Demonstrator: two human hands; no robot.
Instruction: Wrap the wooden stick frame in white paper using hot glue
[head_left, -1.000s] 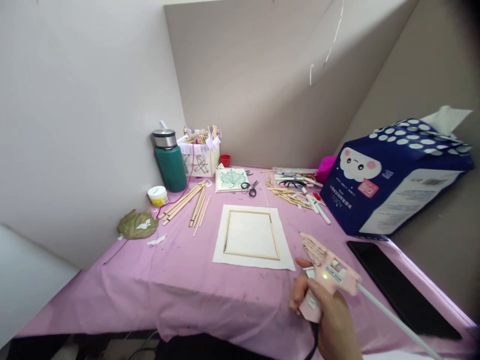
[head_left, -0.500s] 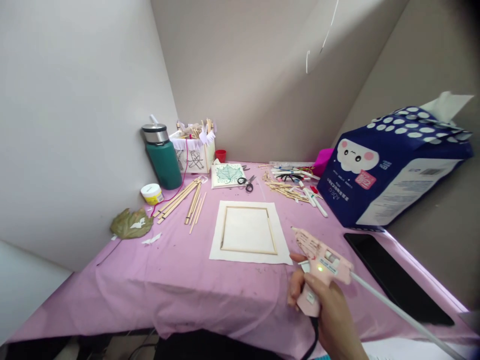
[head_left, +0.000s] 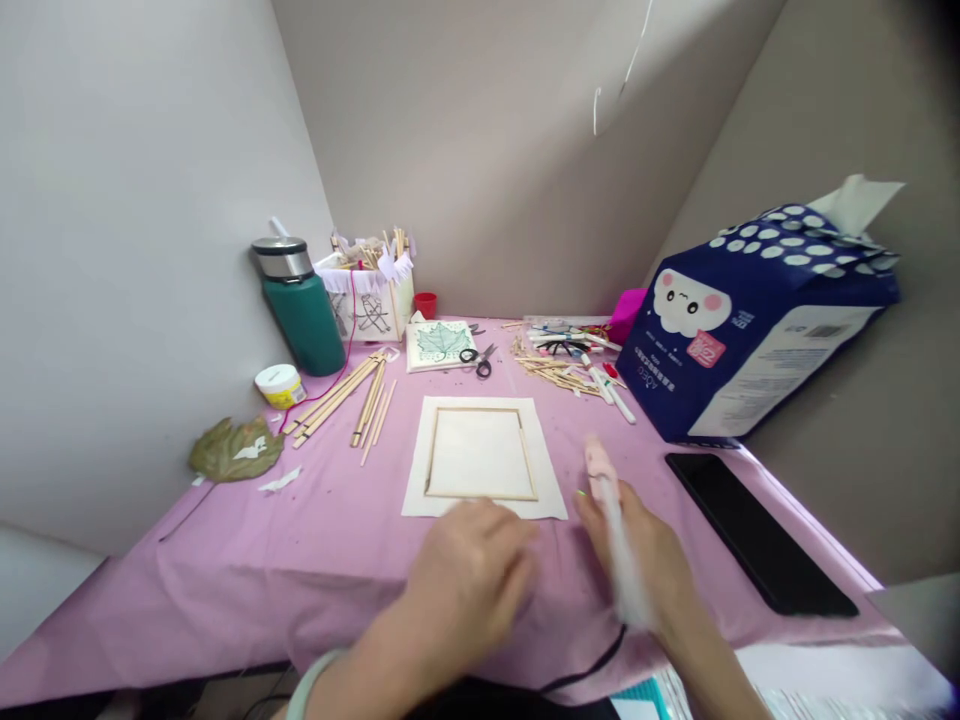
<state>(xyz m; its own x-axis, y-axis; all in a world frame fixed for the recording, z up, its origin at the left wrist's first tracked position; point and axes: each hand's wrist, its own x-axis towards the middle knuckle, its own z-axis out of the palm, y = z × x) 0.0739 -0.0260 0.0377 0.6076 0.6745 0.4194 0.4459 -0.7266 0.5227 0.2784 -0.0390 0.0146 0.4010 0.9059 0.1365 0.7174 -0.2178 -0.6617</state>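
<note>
My right hand [head_left: 651, 550] is closed around a pink hot glue gun [head_left: 600, 468], blurred by motion, its nose pointing away from me. A pale glue stick [head_left: 628, 580] trails from its rear towards me. My left hand [head_left: 476, 570] hovers over the near edge of a white paper sheet [head_left: 555, 495], its fingers bent towards the right. Motion smears those fingers, so I cannot tell whether they hold anything. On the sheet lies a square frame of thin wooden sticks [head_left: 430, 450], its near side just beyond my left hand.
Wooden sticks [head_left: 341, 400], a dried leaf [head_left: 229, 452], a small jar [head_left: 279, 385] and a green bottle [head_left: 304, 320] stand left. Scissors [head_left: 480, 360] lie behind the paper. At right are markers [head_left: 611, 390], a tissue pack [head_left: 750, 330] and a black phone-like slab [head_left: 757, 535].
My left hand has come into view from below, near the paper. My right hand has turned the glue gun from pointing left to pointing away. The view has shifted slightly.
</note>
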